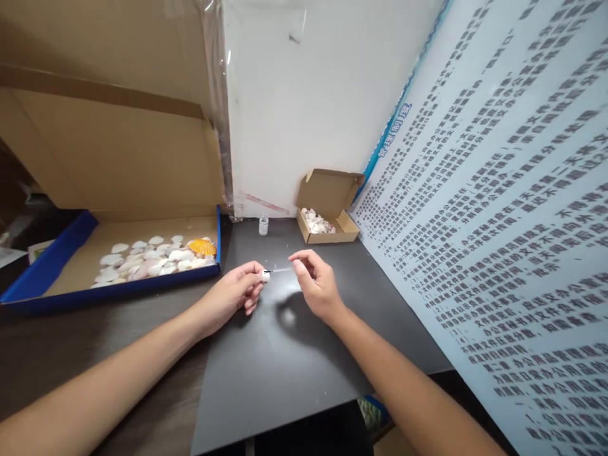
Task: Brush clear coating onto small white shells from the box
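Observation:
My left hand is closed, pinching a small white shell between thumb and fingertips. Opposite it, my right hand grips a thin pale stick with a dark tip between thumb and forefinger. The stick points left, and its dark tip meets or overlaps the shell; whether they touch, I cannot tell. Both hands are above the dark table mat. Beyond them stands a small clear bottle with a label.
At left lies an open blue-edged cardboard box with many white shells and one orange shell. A small open carton holding more shells sits at the back right. A printed panel rises along the right side, a white wall behind.

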Demonstrator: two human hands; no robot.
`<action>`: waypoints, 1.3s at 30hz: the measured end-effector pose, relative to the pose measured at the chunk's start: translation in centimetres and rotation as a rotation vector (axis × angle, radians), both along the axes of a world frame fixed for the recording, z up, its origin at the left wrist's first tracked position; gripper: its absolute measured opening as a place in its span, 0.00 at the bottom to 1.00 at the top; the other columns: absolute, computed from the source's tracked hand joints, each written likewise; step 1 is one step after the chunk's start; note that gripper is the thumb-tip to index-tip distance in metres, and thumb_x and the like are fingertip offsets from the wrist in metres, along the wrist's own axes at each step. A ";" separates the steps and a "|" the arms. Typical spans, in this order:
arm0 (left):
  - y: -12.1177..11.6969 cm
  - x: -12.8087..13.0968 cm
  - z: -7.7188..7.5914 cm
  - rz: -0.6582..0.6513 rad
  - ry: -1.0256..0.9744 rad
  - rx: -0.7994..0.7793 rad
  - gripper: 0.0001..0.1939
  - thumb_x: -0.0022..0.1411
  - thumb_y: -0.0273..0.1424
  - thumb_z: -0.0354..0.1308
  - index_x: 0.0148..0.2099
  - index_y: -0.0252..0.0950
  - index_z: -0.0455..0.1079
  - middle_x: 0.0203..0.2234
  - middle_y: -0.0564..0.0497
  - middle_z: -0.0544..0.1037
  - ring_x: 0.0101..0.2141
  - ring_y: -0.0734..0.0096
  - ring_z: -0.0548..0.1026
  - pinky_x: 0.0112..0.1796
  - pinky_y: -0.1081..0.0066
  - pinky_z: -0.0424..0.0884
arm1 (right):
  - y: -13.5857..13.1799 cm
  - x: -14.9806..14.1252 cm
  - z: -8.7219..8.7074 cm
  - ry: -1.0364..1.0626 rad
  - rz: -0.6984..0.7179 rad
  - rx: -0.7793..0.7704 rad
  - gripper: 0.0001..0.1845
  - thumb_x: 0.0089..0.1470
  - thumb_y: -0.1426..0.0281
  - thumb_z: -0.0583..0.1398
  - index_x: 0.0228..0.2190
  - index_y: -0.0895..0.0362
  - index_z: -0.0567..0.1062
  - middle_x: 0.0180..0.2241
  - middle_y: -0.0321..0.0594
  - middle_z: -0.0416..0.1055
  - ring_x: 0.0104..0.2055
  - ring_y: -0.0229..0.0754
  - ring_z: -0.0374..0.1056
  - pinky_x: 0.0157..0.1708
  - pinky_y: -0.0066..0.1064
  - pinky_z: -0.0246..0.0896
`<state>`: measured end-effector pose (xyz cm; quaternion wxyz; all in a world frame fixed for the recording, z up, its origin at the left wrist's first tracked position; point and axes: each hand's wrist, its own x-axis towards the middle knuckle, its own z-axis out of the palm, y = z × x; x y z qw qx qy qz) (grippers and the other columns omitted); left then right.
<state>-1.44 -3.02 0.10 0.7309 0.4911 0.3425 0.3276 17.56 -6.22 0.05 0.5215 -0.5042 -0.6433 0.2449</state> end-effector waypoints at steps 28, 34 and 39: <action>1.6 -0.7 -0.2 0.086 -0.070 -0.113 0.09 0.63 0.31 0.58 0.31 0.35 0.65 0.17 0.60 0.56 0.17 0.82 0.55 0.18 0.80 0.60 | 2.7 1.1 0.2 -0.098 0.196 0.164 0.07 0.62 0.67 0.55 0.35 0.54 0.72 0.30 0.35 0.68 0.27 0.35 0.60 0.29 0.29 0.57; 1.7 -0.9 0.1 0.057 -0.002 -0.129 0.08 0.60 0.31 0.62 0.32 0.35 0.67 0.17 0.61 0.55 0.17 0.82 0.55 0.18 0.80 0.60 | 2.2 1.1 -0.2 -0.186 0.201 0.070 0.03 0.58 0.71 0.59 0.31 0.55 0.71 0.26 0.32 0.65 0.25 0.34 0.59 0.29 0.28 0.56; 1.4 -0.8 0.1 0.058 0.010 -0.107 0.08 0.59 0.31 0.63 0.32 0.35 0.67 0.17 0.61 0.56 0.17 0.81 0.55 0.19 0.80 0.61 | 1.9 1.3 0.0 -0.070 0.252 0.061 0.05 0.61 0.68 0.56 0.34 0.55 0.70 0.26 0.31 0.66 0.25 0.33 0.60 0.28 0.26 0.57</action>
